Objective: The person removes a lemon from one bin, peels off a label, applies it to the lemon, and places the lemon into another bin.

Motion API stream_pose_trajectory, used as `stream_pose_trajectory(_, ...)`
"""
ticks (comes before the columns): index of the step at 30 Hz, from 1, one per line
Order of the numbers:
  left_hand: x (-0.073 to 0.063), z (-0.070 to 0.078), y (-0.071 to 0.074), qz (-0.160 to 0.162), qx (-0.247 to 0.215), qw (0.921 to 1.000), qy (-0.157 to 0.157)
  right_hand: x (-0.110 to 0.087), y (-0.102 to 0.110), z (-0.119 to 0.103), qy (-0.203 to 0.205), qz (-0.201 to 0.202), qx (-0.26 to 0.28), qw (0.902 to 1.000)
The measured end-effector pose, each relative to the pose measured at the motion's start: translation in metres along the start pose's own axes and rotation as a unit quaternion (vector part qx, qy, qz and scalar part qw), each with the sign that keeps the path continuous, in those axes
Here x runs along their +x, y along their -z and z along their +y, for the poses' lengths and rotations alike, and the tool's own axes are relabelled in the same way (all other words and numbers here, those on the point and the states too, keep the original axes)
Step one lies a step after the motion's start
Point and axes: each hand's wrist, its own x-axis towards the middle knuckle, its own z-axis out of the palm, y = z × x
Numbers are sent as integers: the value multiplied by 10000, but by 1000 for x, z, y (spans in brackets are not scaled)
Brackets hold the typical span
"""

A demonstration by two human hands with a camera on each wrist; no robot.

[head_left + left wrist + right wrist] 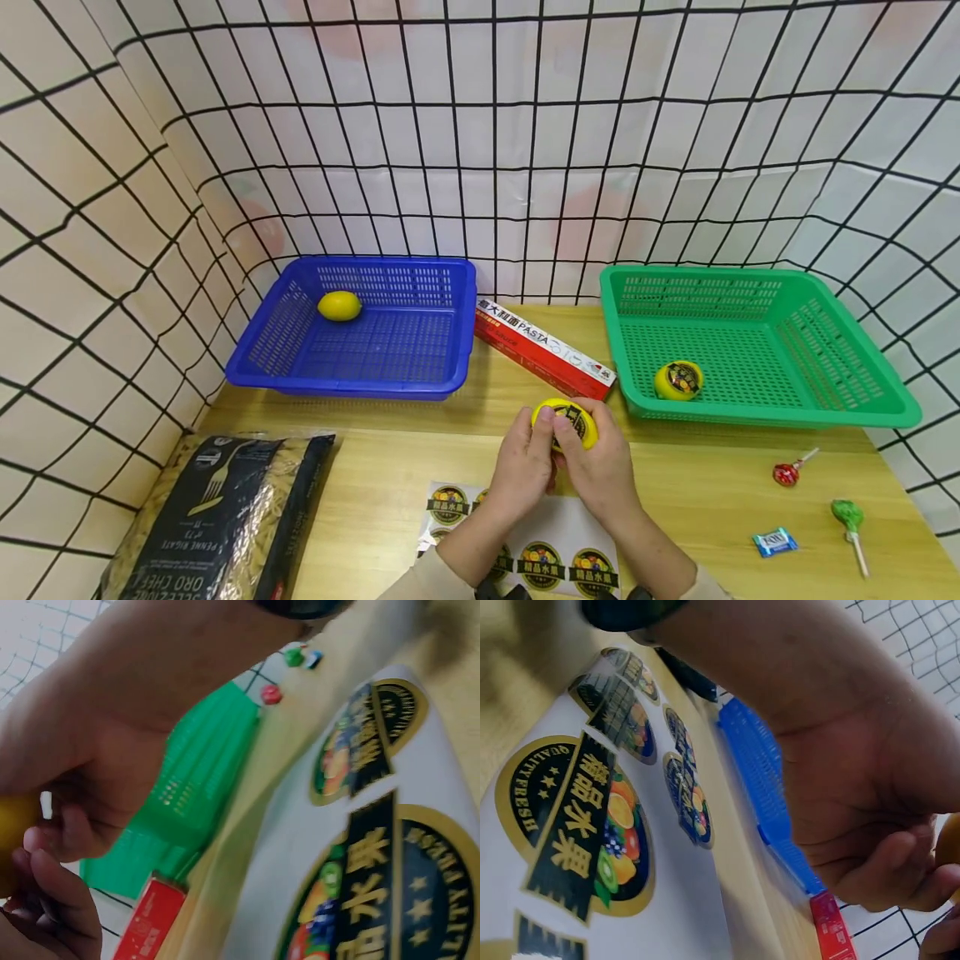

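Both hands hold a yellow lemon (pixel 589 428) above the front middle of the table. A dark round fruit sticker (pixel 573 419) sits on its upper side, and both thumbs press on it. My left hand (pixel 522 458) grips the lemon from the left, my right hand (pixel 602 462) from the right. Under the wrists lies a white sheet of round black-and-gold stickers (pixel 542 565), partly hidden by the forearms. In the right wrist view, the right hand (pixel 862 825) curls its fingers at the lemon (pixel 950 844), which is cut off by the edge.
A blue basket (pixel 367 386) at back left holds a plain lemon (pixel 340 306). In the green basket (pixel 765 415) at right lies a stickered lemon (pixel 667 383). A pasta box (pixel 543 350) lies between them. Penne bag (pixel 217 517) at left; lollipops (pixel 847 515) and a blue-wrapped candy (pixel 775 542) at right.
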Motion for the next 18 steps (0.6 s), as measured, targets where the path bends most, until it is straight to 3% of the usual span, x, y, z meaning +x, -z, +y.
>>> stream_pose_trajectory(7,-2,-6,1,-367,500,9961,-630,0,-3,7,938,485,-72,9944)
stream_pose_trajectory(12,1,-7,6,-343,991,9853,-1349,1,-4,9,1458,602,335,9869)
stream_pose_trajectory(14,2,-8,7,-225,1242,9782,-1650,1,-4,9,1542,612,447,9851)
stream_pose_trajectory(18,2,-10,8,-200,1455,9706,-1906,-1,-3,8,1350,568,751,9864)
